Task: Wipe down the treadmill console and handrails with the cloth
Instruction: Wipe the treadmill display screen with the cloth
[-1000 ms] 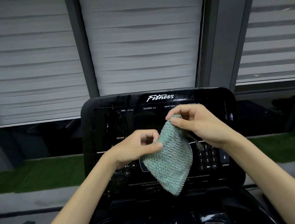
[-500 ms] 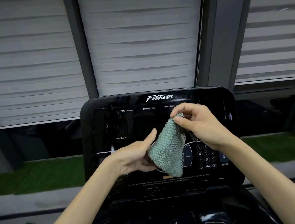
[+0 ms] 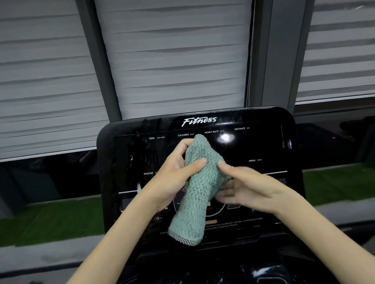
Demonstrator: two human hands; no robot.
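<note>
I read "Fitness" on the console [image 3: 272,139] behind the hands, plus TIME, CALORIES, HEART RATE, DISTANCE, INCLINE, SPEED. The left hand [image 3: 174,179] grips the cloth [image 3: 196,200], thumb across its front. The cloth hangs folded below, hiding part of the panel. The right hand [image 3: 251,188] touches its right edge, too blurred to tell whether it grips.
</note>
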